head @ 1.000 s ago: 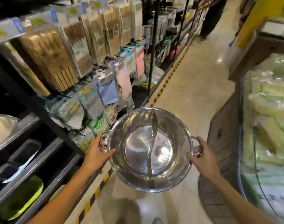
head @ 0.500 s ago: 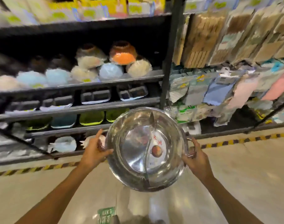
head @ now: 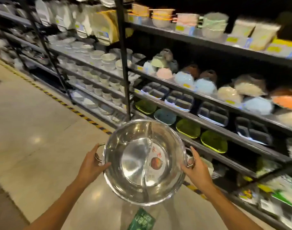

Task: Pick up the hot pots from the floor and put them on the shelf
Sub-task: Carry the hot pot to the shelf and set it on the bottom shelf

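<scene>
A shiny steel hot pot (head: 135,163) with a curved divider and a round paper label inside hangs in the air low in the head view, above the beige floor (head: 34,130). My left hand (head: 90,165) grips its left ring handle and my right hand (head: 194,168) grips its right one. The pot is level, its open side up. Behind it runs a dark metal shelf (head: 208,127) with several tiers.
The shelf tiers hold stacked bowls (head: 203,83), black divided trays (head: 180,100) and green dishes (head: 214,141); white crockery fills the bay to the left. A black upright post (head: 124,67) splits the bays. Yellow-black tape (head: 85,116) marks the floor edge. A green packet (head: 142,220) lies below the pot.
The view has swung left along the aisle: hanging packets have gone out of view and bowl shelves now fill the right. Both hands keep the same grip on the pot.
</scene>
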Tool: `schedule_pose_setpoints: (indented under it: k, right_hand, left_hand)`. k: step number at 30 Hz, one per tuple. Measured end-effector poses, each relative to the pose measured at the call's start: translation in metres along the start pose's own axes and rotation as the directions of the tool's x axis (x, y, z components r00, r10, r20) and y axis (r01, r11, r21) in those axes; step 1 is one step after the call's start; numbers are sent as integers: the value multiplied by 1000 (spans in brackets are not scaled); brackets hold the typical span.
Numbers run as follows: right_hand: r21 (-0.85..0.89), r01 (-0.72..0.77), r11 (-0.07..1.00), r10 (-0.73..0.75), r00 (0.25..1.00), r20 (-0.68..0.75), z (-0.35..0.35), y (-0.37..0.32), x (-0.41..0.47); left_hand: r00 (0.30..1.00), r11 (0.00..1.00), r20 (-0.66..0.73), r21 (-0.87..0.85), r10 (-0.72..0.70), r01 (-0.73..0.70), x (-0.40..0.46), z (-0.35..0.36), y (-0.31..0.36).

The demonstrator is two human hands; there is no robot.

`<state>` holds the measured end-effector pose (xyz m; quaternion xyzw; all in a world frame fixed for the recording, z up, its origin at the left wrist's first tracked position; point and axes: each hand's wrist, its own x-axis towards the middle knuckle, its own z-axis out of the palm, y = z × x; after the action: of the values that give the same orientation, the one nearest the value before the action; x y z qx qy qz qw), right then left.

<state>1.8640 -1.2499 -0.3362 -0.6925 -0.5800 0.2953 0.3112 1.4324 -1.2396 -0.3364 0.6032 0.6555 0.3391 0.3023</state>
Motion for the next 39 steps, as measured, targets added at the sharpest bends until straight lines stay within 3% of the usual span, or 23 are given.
schedule_pose_setpoints:
  k: [7,16,19,23,32,39]
  right_hand:
    - [-37,157,987,-147,971,189,135,-136,44]
    - [32,380,925,-359,838,411,312,-261,122]
    - [57,446,893,-422,788,448,370,-299,159]
    - [89,472,877,-450,743,496,454,-365,221]
    - [146,537,831,-508,625,593,628,-539,324]
    - [119,598,793,-512,548,662,777,-646,377]
  left_hand:
    - [961,994,-254,-36,-113,108,-20,-135,-101]
    - [853,954,-437,-43,-285,296,-24,-251,-198]
    - [814,926,-471,-13,-339,377,4,-291,-229]
    - [792,925,-515,-7,-329,380,64,-356,-266]
    - [620,831,-611,-117,-492,544,172,-497,-350]
    - [540,792,-625,-222,-563,569,243,-595,-454]
